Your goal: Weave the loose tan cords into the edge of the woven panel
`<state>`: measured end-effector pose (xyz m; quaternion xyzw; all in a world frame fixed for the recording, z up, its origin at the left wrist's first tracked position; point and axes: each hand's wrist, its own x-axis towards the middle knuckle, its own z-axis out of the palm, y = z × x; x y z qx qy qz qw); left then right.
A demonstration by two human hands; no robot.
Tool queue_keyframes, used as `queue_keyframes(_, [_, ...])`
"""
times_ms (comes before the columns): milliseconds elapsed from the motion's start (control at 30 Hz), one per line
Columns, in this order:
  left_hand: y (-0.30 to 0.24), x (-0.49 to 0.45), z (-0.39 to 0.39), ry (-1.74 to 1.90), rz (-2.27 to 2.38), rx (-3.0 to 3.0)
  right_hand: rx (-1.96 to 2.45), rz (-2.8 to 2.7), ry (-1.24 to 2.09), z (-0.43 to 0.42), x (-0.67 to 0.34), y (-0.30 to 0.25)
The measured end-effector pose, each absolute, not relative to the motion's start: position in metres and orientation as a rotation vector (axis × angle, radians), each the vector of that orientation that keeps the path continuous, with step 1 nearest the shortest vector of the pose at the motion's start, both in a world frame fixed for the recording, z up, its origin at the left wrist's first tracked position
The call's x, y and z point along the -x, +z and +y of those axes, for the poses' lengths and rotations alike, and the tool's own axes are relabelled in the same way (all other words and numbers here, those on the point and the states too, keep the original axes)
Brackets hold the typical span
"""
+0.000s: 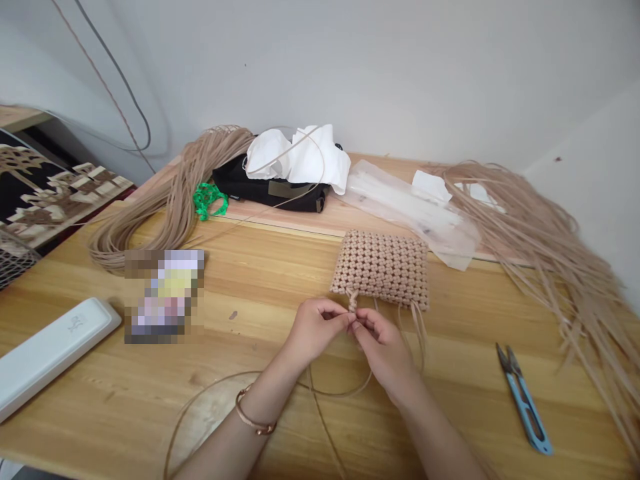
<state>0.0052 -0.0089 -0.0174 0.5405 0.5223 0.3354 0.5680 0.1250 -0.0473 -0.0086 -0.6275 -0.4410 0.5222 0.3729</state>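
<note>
A flat rectangular woven panel (383, 265) in pinkish-beige cord lies on the wooden table in front of me. From its near left corner comes a short braided cord (353, 300). My left hand (320, 327) pinches the lower end of this braid. Right beside it, with fingertips touching, my right hand (383, 340) pinches the same spot. The exact strands between the fingers are hidden. Long loose strands (320, 413) curve from under the hands toward me, and a few more (419, 333) hang from the panel's near right corner.
Blue-handled thread snips (525, 403) lie at the right. A bundle of cord (170, 193) and a pixelated object (167, 297) are left, beside a long white device (60, 353). Behind are a black pouch (270, 193), white tissue (320, 157), plastic bag (415, 207) and more cord (540, 233).
</note>
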Motion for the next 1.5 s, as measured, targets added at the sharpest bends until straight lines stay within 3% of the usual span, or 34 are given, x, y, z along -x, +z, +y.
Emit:
queue_keyframes(267, [-0.016, -0.004, -0.005, 0.763, 1.166, -1.06, 1.438, -0.854, 1.531, -0.046, -0.125, -0.008])
queue_keyframes(900, [-0.02, 0.0, -0.007, 0.775, 1.085, -0.954, 1.602, -1.104, 1.408, -0.044, -0.132, -0.015])
queue_keyframes(1500, [-0.018, 0.001, -0.006, 0.805, 1.09, -0.955, 1.534, -1.047, 1.492, -0.043, -0.138, -0.013])
